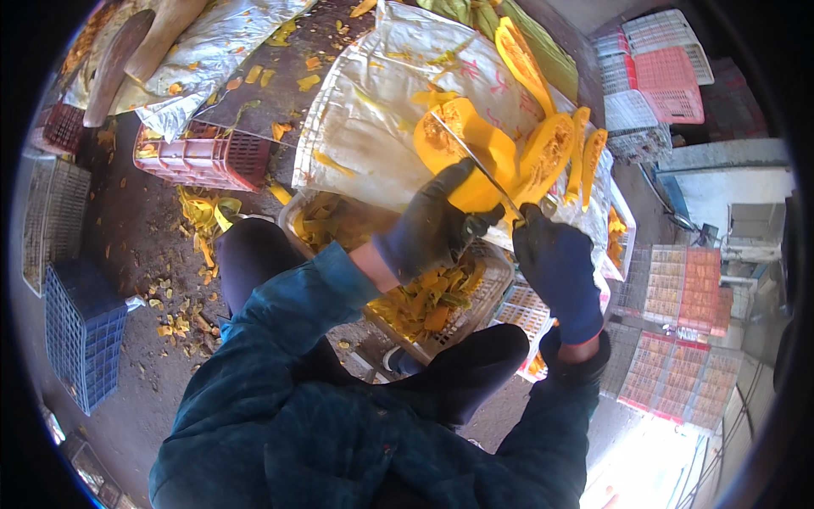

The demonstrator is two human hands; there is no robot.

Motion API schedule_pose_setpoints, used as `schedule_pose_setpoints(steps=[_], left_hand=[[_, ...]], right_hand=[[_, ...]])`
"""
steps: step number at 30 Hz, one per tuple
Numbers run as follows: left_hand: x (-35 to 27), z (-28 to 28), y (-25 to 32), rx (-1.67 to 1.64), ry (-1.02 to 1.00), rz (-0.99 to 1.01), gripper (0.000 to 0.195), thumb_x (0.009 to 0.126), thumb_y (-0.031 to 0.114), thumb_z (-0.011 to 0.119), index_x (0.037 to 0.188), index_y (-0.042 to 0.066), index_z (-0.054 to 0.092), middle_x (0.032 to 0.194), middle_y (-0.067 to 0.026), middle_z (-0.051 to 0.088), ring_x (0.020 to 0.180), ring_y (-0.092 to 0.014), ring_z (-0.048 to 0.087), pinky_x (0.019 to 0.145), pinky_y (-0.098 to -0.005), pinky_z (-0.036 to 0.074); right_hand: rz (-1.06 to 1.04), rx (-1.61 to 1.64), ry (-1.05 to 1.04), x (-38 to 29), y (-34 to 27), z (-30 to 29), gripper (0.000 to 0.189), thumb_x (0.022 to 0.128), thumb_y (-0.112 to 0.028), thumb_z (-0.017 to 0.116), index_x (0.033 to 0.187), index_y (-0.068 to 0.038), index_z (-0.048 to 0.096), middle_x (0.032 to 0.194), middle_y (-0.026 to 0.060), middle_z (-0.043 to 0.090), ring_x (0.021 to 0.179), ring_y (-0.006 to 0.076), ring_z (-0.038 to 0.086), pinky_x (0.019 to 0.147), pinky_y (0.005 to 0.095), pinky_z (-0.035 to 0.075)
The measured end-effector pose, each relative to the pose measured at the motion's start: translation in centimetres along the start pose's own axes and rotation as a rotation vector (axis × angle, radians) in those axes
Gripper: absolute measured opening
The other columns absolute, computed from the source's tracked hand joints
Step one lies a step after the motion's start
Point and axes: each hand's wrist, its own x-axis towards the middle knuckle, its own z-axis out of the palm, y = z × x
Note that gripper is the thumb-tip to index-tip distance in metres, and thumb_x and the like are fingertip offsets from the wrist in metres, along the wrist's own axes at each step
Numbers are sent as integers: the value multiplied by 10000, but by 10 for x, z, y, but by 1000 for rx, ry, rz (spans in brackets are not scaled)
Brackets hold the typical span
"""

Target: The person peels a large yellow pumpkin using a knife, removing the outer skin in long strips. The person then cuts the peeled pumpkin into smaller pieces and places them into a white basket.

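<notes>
In my right hand, which wears a dark blue glove, is a knife. Its long thin blade slants up and left across a large peeled pumpkin piece. My gloved left hand grips the near side of that piece, its thumb raised beside the blade. Right of the blade, a pumpkin half lies with its seed hollow showing. Narrower peeled slices sit farther right, and a long wedge lies beyond. White woven sacking is spread underneath.
A crate of peelings stands between my knees. To the left are a red crate, a blue crate and scattered scraps on the floor. Long unpeeled squashes rest at upper left. Stacked crates line the right.
</notes>
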Motion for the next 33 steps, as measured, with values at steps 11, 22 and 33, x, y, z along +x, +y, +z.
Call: schedule_pose_setpoints(steps=[11,22,33], left_hand=[[80,-53,39,-1034,29,-660,651,959,530,655,1206,-68,586,954,-151,686,707,-159,651,668,-246,574],[106,-82,50,747,372,203,480,830,366,852,1144,56,663,924,-139,710,749,-283,682,664,-372,547],[142,-68,1,806,314,283,501,837,520,795,1117,118,690,883,-125,739,749,-354,713,637,-413,569]], right_hand=[[-320,263,-206,128,67,-23,232,965,-225,573,995,-1,626,859,219,645,836,366,684,709,468,533],[-17,742,-556,164,62,-45,326,1004,-171,603,1299,-35,627,1228,63,613,947,106,642,799,260,540],[120,1128,-480,153,125,21,329,1033,-189,534,1326,-43,563,1172,75,642,891,129,667,659,273,573]])
